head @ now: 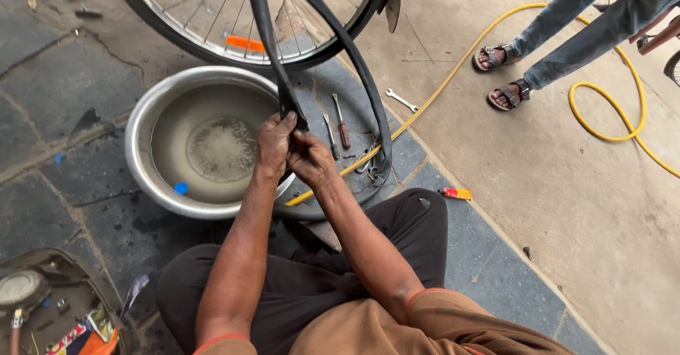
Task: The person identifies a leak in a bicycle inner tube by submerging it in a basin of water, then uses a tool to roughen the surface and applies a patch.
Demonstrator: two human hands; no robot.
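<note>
Both hands [292, 149] around black inner tube [273, 50], seemingly pinching.

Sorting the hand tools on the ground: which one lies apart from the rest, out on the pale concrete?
The small silver open-ended spanner. It lies alone beyond the yellow hose, while the red-handled screwdriver and the other tools lie inside the black inner tube's loop.

Bicycle wheel [248, 15] cut off by top edge; bystander [567, 29] visible only legs down; small tools [368, 160] indistinct.
</note>
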